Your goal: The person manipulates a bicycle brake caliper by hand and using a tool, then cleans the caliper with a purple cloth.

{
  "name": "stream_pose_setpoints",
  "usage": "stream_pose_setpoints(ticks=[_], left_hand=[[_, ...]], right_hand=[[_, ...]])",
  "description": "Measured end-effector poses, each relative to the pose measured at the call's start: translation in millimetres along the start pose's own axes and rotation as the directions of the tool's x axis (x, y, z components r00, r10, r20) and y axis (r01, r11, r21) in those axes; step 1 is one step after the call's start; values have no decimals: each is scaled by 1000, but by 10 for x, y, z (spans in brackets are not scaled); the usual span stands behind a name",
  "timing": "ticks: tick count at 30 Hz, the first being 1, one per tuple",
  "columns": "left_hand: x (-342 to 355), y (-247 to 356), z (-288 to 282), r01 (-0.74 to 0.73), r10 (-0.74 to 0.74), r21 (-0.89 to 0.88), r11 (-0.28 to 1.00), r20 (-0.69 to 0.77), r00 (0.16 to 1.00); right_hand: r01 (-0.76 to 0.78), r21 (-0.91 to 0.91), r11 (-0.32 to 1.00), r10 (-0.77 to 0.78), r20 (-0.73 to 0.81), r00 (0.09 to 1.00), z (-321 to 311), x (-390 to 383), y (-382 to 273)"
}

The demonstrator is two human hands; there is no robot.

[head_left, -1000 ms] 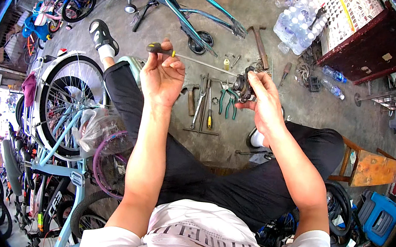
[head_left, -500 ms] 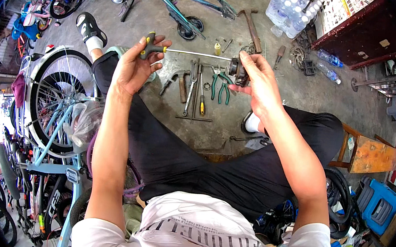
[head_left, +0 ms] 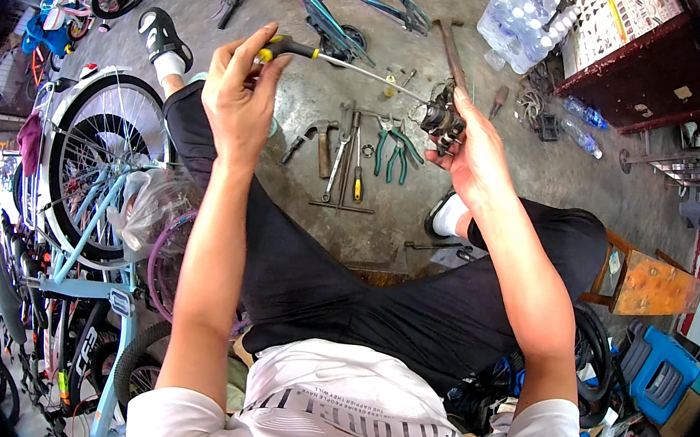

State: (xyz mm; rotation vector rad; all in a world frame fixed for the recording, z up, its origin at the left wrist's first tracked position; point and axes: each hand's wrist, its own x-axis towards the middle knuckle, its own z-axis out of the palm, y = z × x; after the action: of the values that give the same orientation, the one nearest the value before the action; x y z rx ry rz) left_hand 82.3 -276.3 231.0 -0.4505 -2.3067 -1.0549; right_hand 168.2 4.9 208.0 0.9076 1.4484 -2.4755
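"What is nearest to us?"

"A seated person's black trousers [head_left: 338,321], knees spread. Past the lap, two raised hands."

"How does each grip stand?"

"The left hand [head_left: 239,98] has thumb and fingers pinched on the dark-and-yellow handle of a screwdriver [head_left: 300,49]. The right hand [head_left: 480,151] is closed around a dark metal part [head_left: 441,124]."

"Where is the screwdriver's tip?"

"At the part's left side; I cannot tell whether they touch."

"And beyond?"

"On the concrete floor [head_left: 577,193], a wrench [head_left: 337,165] and green pliers [head_left: 401,171]; farther, bottles [head_left: 527,27] and a teal bike frame [head_left: 414,19]."
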Motion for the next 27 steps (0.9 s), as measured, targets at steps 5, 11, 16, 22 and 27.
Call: stream_pose_setpoints(ticks=[5, 11, 16, 22, 27], left_hand=[[-90, 46, 297, 172, -249, -412, 895, -142, 958], [-51, 368, 477, 206, -605, -962, 178, 58, 794], [-63, -24, 450, 233, -376, -826, -514, 461, 804], [125, -110, 309, 414, 7, -517, -750, 619, 785], [308, 6, -9, 652, -122, -630, -422, 752, 648]], right_hand=[[-15, 33, 999, 15, 4, 1000, 14, -11, 42], [-38, 39, 999, 38, 4, 999, -5, 10, 99], [-79, 42, 996, 80, -2, 997, -25, 35, 91], [-116, 3, 993, 116, 13, 993, -4, -7, 49], [-132, 40, 990, 130, 48, 990, -40, 14, 73]])
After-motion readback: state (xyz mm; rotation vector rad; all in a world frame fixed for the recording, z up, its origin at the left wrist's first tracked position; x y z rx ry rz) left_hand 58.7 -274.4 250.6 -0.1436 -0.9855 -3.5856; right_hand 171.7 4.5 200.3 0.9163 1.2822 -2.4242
